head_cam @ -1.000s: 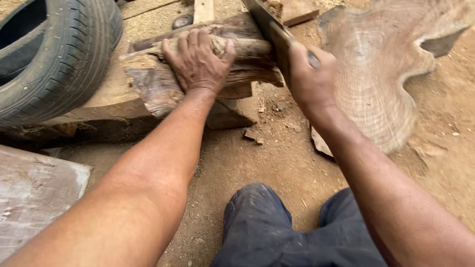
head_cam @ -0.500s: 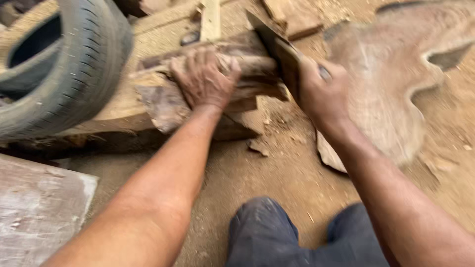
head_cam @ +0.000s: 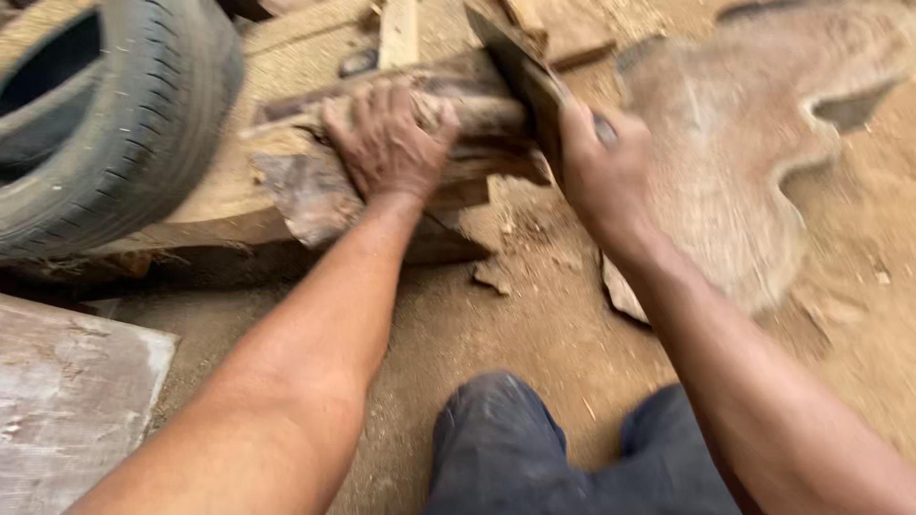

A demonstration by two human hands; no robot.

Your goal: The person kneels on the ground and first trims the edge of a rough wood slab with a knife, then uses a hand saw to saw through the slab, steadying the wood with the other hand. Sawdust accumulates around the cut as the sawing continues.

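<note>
A: Pressing down w/ left hand, fingers spread flat over the rough log, which lies across a wood block on the dirt floor.

B: Right hand?

A: Wrapped tight round the handle of a broad dark blade, edge set against the log's right part, just beside the left hand.

B: Around that?

A: Tyre at left, touching the timber under the block. Big pale wood slab at right. Grey board bottom left. Wood chip nr the block.
</note>
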